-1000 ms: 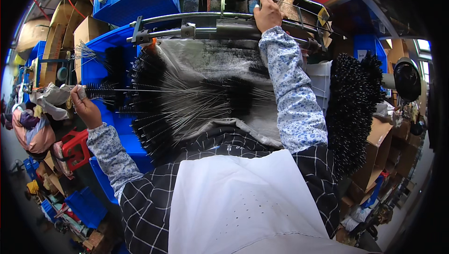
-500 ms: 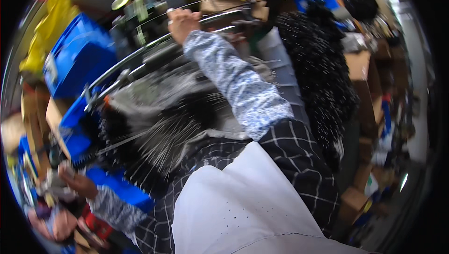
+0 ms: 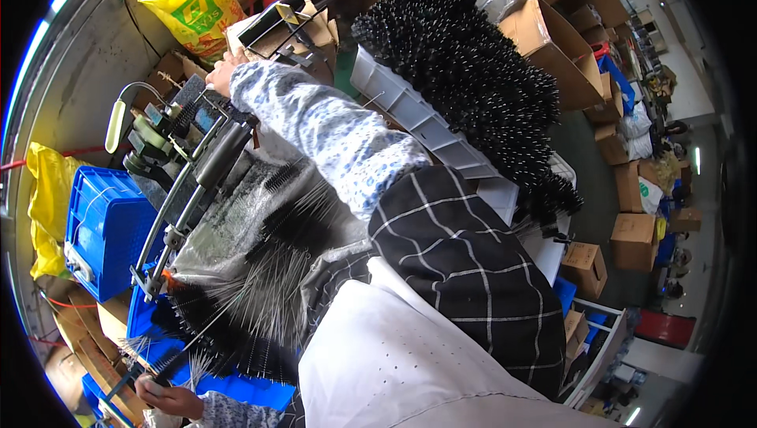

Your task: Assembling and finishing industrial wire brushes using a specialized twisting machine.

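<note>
My left hand (image 3: 169, 398) is low at the left, fingers pinched on a thin wire-stemmed black brush (image 3: 167, 362). Stretched across the bench machine (image 3: 206, 156) with its curved metal rails, my right arm ends in my right hand (image 3: 225, 73) at the machine's far end. Its fingers are curled; what they hold is hidden. Between my arms lies a heap of wire-stemmed black brushes (image 3: 272, 270), their pale wire ends fanned toward my lap. Clear plastic sheeting (image 3: 213, 231) lies beside them, under the rails.
Right of my arm, a big pile of black brushes (image 3: 465, 57) rests by grey plastic trays (image 3: 426, 124). A blue crate (image 3: 106, 227) stands left of the machine, near a yellow bag (image 3: 51, 199). A lamp (image 3: 115, 126) hangs above. Cardboard boxes (image 3: 544, 41) line the right side.
The view has swung and is sharper now. My right hand appears farther left, still at the machine's far part. My left hand sits lower, the brush stem moving along with it.
</note>
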{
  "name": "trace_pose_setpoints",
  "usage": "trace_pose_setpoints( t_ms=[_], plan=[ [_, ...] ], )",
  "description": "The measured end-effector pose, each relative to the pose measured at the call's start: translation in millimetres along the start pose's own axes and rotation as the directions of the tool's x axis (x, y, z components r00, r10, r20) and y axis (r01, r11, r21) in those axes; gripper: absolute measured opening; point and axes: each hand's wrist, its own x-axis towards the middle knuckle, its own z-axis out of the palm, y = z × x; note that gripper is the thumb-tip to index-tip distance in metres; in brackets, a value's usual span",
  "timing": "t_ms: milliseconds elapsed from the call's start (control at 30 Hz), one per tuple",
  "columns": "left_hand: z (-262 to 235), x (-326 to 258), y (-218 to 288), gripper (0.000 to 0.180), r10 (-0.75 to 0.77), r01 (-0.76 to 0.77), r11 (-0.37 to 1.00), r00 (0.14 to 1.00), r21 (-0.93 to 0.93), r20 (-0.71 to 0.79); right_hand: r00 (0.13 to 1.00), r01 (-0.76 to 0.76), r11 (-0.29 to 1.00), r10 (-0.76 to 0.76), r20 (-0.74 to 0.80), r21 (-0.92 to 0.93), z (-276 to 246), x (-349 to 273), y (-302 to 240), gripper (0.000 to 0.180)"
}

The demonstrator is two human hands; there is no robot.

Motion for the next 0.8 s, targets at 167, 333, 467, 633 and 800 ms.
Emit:
trace_pose_setpoints(
  t_ms=[167,333,467,633,800],
  plan=[
    [9,-6,-21,0.023,-0.055,0.053,0.998,0.997,-0.044,-0.051,0.968,0.211,0.952,-0.235,0.088,0.221,-50,-55,32,0.026],
    [-6,-7,12,0.023,0.068,-0.070,0.975,0.998,-0.213,-0.018,0.548,0.395,0.692,-0.705,0.450,0.604,-83,-144,-5,0.048],
    [-1,22,92,0.020,0.586,-0.545,0.768,0.810,-0.336,0.027,0.438,0.479,0.153,-0.895,-0.084,0.864,-43,-168,-119,0.048],
    [5,38,120,0.019,0.631,-0.539,0.727,0.768,-0.425,0.105,0.575,0.221,-0.300,-0.728,-0.373,0.928,-58,-210,-191,0.029],
    [-4,17,82,0.026,0.186,-0.081,0.925,0.948,-0.371,0.259,0.726,0.589,-0.307,-0.207,-0.656,0.748,-32,-196,-230,0.019]
  ],
)
